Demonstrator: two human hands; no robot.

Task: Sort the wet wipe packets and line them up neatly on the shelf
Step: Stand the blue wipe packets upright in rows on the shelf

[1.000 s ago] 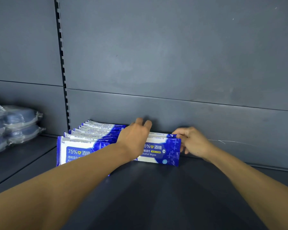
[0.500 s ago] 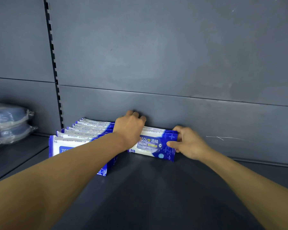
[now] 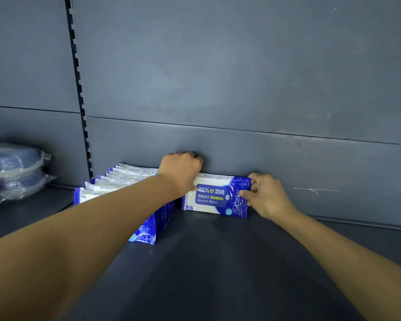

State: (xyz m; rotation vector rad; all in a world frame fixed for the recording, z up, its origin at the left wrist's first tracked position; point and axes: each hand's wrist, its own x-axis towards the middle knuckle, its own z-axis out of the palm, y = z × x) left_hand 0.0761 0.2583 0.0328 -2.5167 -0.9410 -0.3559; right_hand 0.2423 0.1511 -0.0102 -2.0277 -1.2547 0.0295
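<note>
A blue and white alcohol wipes packet (image 3: 214, 197) stands upright near the shelf's back wall, its label facing me. My right hand (image 3: 265, 194) pinches its right end. My left hand (image 3: 180, 171) is curled over the packet's top left corner, knuckles close to the wall. To the left, a row of several like packets (image 3: 123, 179) stands front to back, partly hidden by my left forearm. Whether more packets stand behind the labelled one I cannot tell.
The dark grey shelf (image 3: 218, 262) runs toward me. A slotted upright (image 3: 79, 89) divides the back wall. Plastic-wrapped blue bundles (image 3: 14, 172) are stacked on the neighbouring shelf at the far left. White scratches (image 3: 315, 189) mark the wall at right.
Both hands have pushed the labelled packet back toward the wall, away from me. The packet now stands more upright, and my left hand sits higher over its corner.
</note>
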